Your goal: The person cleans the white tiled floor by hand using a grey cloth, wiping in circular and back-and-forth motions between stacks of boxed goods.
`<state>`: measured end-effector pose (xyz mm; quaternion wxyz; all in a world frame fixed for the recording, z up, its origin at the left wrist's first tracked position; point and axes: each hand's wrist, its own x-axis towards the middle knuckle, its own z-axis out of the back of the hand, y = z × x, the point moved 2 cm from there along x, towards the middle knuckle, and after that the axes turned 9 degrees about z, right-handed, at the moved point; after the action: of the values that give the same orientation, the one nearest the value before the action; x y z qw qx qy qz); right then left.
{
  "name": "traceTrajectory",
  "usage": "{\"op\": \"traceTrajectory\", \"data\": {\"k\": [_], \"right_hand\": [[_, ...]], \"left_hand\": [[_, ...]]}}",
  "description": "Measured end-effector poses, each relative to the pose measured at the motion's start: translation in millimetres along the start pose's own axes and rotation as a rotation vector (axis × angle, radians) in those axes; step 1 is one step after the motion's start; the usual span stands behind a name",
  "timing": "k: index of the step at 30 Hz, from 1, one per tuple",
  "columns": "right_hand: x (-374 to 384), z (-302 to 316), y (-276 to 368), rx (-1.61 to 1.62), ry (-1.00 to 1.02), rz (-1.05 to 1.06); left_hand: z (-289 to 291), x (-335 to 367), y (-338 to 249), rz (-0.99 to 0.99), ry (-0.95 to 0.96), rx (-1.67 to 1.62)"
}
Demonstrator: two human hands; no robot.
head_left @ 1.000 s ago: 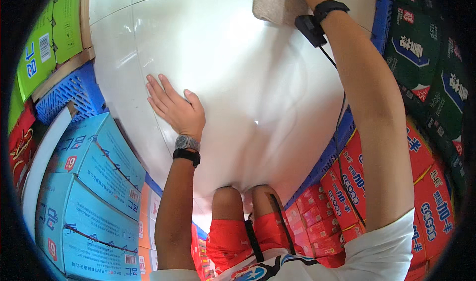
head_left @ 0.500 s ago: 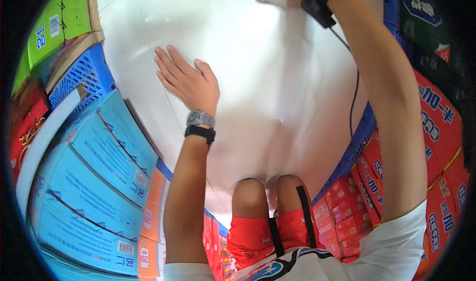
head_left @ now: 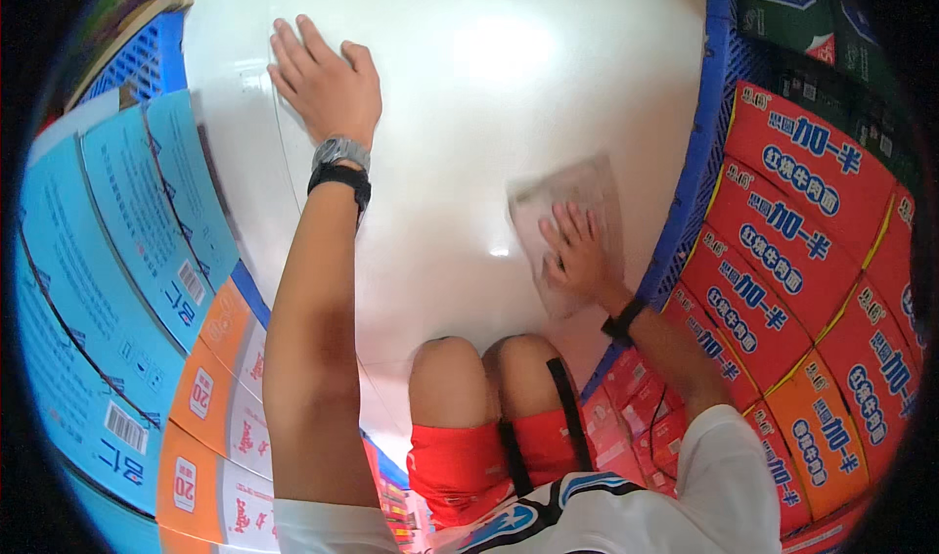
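Head view, single frame: two hands, one cloth, one white tiled floor (head_left: 469, 114), two bare knees (head_left: 489, 368) in red shorts at 6 o'clock. Left hand (head_left: 328, 85) at 11 o'clock, palm flat on the floor, fingers spread and pointing toward 12, holding nothing; arm runs straight down to 7 o'clock. Two bands on that wrist: a metal wristwatch (head_left: 340, 150) and a black strap (head_left: 340, 177) just below it. Right hand (head_left: 575, 251) at about 3 o'clock near centre, fingers splayed and pressed flat on top of a pale grey cloth (head_left: 572, 212); not closed around it, just bearing down. Cloth lies flat on the floor, roughly rectangular, extends past the fingertips toward 1 o'clock. One black band (head_left: 623, 319) on the right wrist, thin black cable trailing down the forearm. Packaging: stack of blue cartons (head_left: 108, 251) with white labels at 9 o'clock, orange-and-white cartons (head_left: 220, 407) below them at 7–8. Red cartons (head_left: 812, 261) with blue lettering fill 3–5 o'clock, dark green cartons (head_left: 812, 6) at 1–2. Blue plastic crate (head_left: 719, 133) edge runs between floor and red cartons; another blue crate (head_left: 132, 60) at 10–11.
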<state>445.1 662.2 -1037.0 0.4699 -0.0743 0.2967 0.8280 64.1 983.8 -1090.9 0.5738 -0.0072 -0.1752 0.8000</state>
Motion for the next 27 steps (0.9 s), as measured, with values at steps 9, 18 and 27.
{"op": "traceTrajectory", "data": {"k": [9, 18, 27], "right_hand": [[35, 60, -81, -0.067, 0.137, 0.401], [394, 207, -71, -0.181, -0.140, 0.673], [568, 200, 52, 0.109, -0.457, 0.714]], "left_hand": [[8, 2, 14, 0.008, 0.015, 0.005], [17, 14, 7, 0.052, 0.133, 0.029], [4, 10, -3, 0.004, 0.132, 0.102]]}}
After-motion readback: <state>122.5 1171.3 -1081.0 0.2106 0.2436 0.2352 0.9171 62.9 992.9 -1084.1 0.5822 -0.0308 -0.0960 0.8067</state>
